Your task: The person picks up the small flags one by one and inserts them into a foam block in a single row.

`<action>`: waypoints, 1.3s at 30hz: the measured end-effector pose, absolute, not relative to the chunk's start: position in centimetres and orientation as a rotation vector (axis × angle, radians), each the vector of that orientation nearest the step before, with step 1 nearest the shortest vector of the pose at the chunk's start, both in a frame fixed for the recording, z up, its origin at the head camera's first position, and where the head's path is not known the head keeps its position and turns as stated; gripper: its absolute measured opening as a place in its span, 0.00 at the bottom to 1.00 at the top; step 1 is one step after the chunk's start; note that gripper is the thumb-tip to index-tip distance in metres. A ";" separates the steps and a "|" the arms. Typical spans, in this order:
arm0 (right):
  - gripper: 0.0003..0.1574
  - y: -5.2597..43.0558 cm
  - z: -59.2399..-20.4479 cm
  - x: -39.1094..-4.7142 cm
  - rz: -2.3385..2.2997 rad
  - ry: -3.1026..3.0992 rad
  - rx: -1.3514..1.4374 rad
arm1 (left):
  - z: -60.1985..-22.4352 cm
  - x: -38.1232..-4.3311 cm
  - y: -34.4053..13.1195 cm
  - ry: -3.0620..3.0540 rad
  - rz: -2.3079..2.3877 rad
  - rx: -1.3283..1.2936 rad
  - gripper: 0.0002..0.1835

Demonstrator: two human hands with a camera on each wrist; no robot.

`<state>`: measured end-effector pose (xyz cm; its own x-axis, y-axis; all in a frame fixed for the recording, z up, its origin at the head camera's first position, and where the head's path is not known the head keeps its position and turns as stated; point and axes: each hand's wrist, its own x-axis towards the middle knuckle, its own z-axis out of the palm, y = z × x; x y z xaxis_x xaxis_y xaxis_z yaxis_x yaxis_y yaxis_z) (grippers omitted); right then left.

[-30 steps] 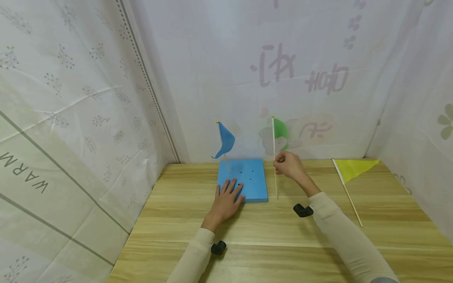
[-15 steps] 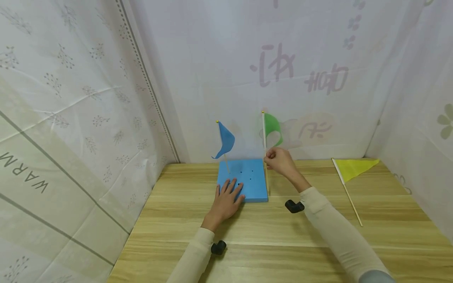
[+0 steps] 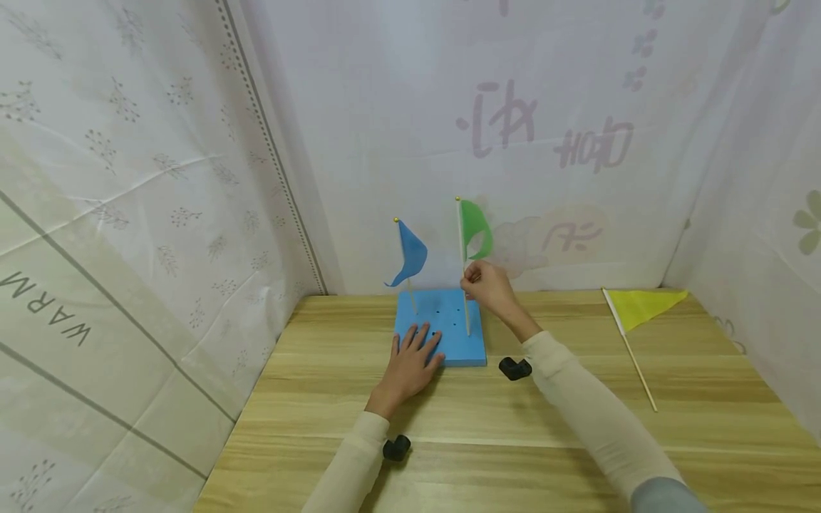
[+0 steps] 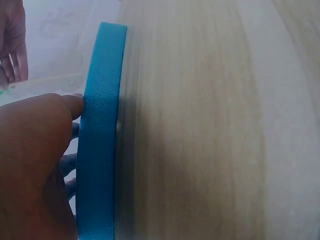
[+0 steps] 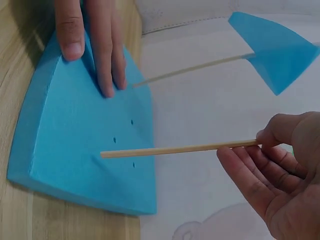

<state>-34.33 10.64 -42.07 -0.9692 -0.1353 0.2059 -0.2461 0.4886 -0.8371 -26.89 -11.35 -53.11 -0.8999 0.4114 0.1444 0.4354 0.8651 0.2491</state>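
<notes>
A blue foam board (image 3: 457, 349) with small holes lies on the table. My left hand (image 3: 408, 367) rests on its front left part, fingers spread straight; the right wrist view shows its fingers (image 5: 102, 55) on the top face. A blue flag (image 3: 412, 251) stands in the board's back left, tilted slightly. My right hand (image 3: 489, 286) pinches the wooden stick of a green flag (image 3: 475, 226) between thumb and fingers. That stick (image 5: 170, 150) is held over the board's right part, its lower end apart from the holes in the right wrist view.
A yellow flag (image 3: 644, 306) on its stick lies at the right of the wooden table (image 3: 487, 456). A printed curtain (image 3: 385, 142) hangs close behind the table's back edge, with more curtain at both sides.
My right hand has moved left with the green flag, from beside the board to above it. The left hand, the blue flag and the yellow flag have stayed in place.
</notes>
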 end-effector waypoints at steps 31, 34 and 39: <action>0.05 6.1 -42.6 -36.9 1.332 -2.495 0.436 | -53.2 -26.9 -11.4 -2.960 -0.442 -0.659 0.30; 0.05 5.7 -42.8 -37.1 1.336 -2.498 0.443 | -53.2 -26.9 -11.4 -2.959 -0.450 -0.662 0.30; 0.05 5.3 -43.1 -37.5 1.320 -2.493 0.446 | -53.0 -26.9 -11.4 -2.963 -0.445 -0.665 0.30</action>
